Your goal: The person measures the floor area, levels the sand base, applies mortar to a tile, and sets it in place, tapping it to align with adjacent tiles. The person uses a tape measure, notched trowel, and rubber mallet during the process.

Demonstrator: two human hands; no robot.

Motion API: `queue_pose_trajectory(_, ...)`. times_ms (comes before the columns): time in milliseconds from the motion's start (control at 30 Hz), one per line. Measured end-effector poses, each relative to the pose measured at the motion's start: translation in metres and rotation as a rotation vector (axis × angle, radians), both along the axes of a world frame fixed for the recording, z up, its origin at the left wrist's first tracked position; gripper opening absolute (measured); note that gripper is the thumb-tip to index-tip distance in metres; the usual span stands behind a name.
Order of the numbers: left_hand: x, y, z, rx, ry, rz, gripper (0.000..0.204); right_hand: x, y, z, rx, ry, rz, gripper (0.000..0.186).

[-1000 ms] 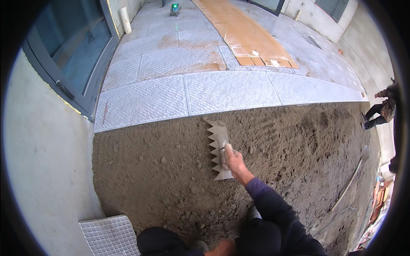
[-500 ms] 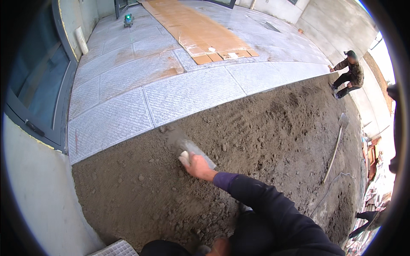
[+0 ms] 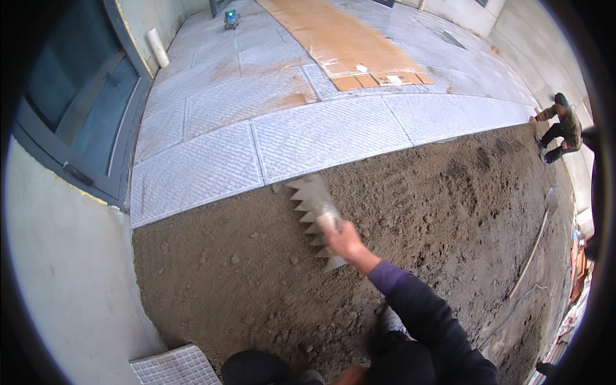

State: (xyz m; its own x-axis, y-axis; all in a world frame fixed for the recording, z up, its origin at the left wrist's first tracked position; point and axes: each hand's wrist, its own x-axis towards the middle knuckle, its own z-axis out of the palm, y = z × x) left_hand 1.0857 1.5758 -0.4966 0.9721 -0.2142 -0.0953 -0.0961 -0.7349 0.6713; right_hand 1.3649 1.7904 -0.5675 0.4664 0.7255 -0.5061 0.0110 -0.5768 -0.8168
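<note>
My right hand is closed round the handle of a large notched metal trowel, slightly blurred, its saw-like teeth facing left. The trowel lies over rough grey-brown damp mortar, with its far end just short of the edge of the pale grey slabs. My left hand shows only in part at the bottom edge, low by my dark-clad knees; its fingers are hidden.
A glass door and bare wall stand left, above a gridded tile. A green laser level and cardboard lie on the slabs. Right are a crouching co-worker, a long-handled shovel and cable.
My right hand has swept the trowel back and forth slightly over the mortar, turning it; the teeth show again now. The view has swung sideways, and the co-worker has bent lower.
</note>
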Motion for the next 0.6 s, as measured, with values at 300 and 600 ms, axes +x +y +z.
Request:
queue_pose_trajectory(300,0.000,0.017,-0.003,0.063,0.013,-0.050,0.018,0.009,0.022,-0.023,0.109,-0.454,0.008,0.061)
queue_pose_trajectory(600,0.014,0.015,0.000,0.148,0.042,-0.097,0.017,0.213,-0.095,-0.025,-0.074,-0.721,-0.398,0.062)
